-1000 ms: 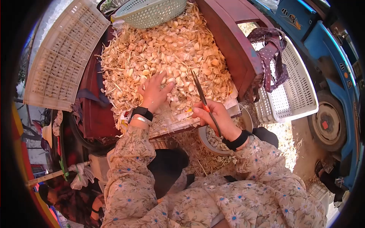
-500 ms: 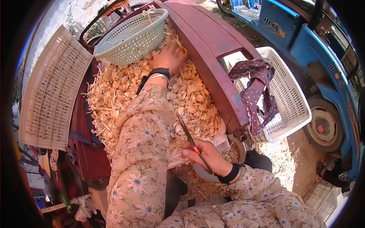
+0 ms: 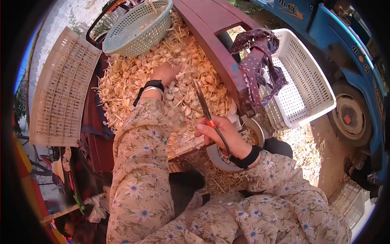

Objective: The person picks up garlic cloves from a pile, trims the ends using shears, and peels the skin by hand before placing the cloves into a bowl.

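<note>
A heap of garlic bulbs (image 3: 142, 65), with dry stalks and skins, covers the dark red bed in front of me. My left hand (image 3: 165, 74) is down in the heap, back of the hand up; its fingers are mostly hidden among the bulbs. In my right hand (image 3: 227, 136), at the heap's near right edge, is a pair of scissors (image 3: 203, 102) with red and black handles. The blades point up and away over the garlic. Below that hand a round pan (image 3: 259, 130) holds some garlic pieces.
A pale green basket (image 3: 140, 34) rests on the far side of the heap. To the left stands a beige plastic crate (image 3: 61, 93). A white crate (image 3: 313, 89) and a dotted purple cloth (image 3: 260, 69) are right of the red side panel (image 3: 211, 36); beyond is a blue vehicle (image 3: 373, 122).
My left hand has drawn back toward me through the garlic, away from the green basket. The right hand still holds the scissors. The camera view has shifted somewhat.
</note>
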Tool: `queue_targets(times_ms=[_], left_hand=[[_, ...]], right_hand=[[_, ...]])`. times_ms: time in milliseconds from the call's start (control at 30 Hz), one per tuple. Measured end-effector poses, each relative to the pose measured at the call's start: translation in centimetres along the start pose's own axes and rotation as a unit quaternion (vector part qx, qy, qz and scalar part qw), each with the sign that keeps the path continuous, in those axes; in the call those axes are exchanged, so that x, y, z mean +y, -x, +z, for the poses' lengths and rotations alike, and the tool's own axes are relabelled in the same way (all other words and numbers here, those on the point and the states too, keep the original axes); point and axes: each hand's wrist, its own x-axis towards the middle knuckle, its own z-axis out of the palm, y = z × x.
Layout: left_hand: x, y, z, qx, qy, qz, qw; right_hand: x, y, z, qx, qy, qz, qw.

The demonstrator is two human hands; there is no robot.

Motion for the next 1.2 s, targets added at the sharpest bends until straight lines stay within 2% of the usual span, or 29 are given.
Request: queue_targets(times_ms=[33, 67, 100, 167, 267, 367, 400, 500, 533, 633, 700, 767, 833, 867, 933, 1000, 1200], left_hand=[[-0.2, 0.9, -0.1, 0.008, -0.007, -0.015, 1.0], [-0.5, 2.3, 0.3, 0.027, 0.068, 0.028, 0.997], [0.0, 3.7, -0.2, 0.001, 0.078, 0.024, 0.997], [-1.6, 4.6, 0.9, 0.028, 0.104, 0.042, 0.993], [-1.2, 8.0, 1.4, 0.112, 0.017, 0.052, 0.992], [-2.4, 8.9, 2.3, 0.099, 0.022, 0.032, 0.994], [-1.9, 10.1, 2.3, 0.093, -0.001, 0.0, 0.996], [-5.1, 9.5, 3.6, 0.271, 0.037, 0.135, 0.952], [-4.5, 10.8, 2.0, 0.292, 0.005, 0.12, 0.949], [-2.9, 14.8, -2.0, 0.235, 0.275, 0.176, 0.916], [0.0, 18.9, -3.9, 0.192, 0.37, 0.23, 0.88], [2.8, 22.9, -5.4, 0.107, 0.311, 0.369, 0.869], [5.8, 25.0, -5.7, 0.051, 0.365, 0.508, 0.778], [6.9, 25.9, -5.5, 0.029, 0.374, 0.546, 0.749], [9.0, 27.0, -4.8, -0.004, 0.38, 0.59, 0.712], [10.0, 27.4, -3.7, -0.019, 0.373, 0.612, 0.697], [8.9, 27.5, -2.1, -0.029, 0.343, 0.619, 0.706]], right_hand=[[0.1, -0.1, 0.0, 0.006, 0.004, -0.009, 1.0], [-0.2, 0.1, 0.0, 0.01, 0.014, -0.001, 1.0], [-0.5, 0.2, 0.0, 0.014, 0.024, 0.007, 1.0], [0.2, 0.0, 0.0, 0.02, 0.025, -0.006, 0.999], [0.4, -0.1, 0.3, 0.024, 0.032, -0.004, 0.999], [0.7, -0.3, 0.3, 0.029, 0.039, -0.012, 0.999], [0.8, -0.3, 0.3, 0.029, 0.035, -0.019, 0.999], [0.6, -0.3, 0.1, 0.027, 0.052, -0.013, 0.998], [0.7, -0.3, 0.1, 0.032, 0.041, -0.026, 0.998], [0.7, -0.4, -0.2, 0.033, 0.031, -0.024, 0.999], [0.6, -0.4, -0.2, 0.031, 0.056, -0.024, 0.998], [0.6, -0.2, -0.2, 0.029, 0.07, -0.024, 0.997], [0.9, -0.3, -0.1, 0.025, 0.075, -0.023, 0.997], [0.7, -0.3, -0.1, 0.018, 0.107, -0.001, 0.994], [1.7, -0.6, -0.4, 0.023, 0.12, -0.005, 0.992], [1.8, -0.4, 0.0, 0.022, 0.131, -0.017, 0.991], [2.6, -0.4, 0.4, 0.025, 0.145, -0.01, 0.989]])
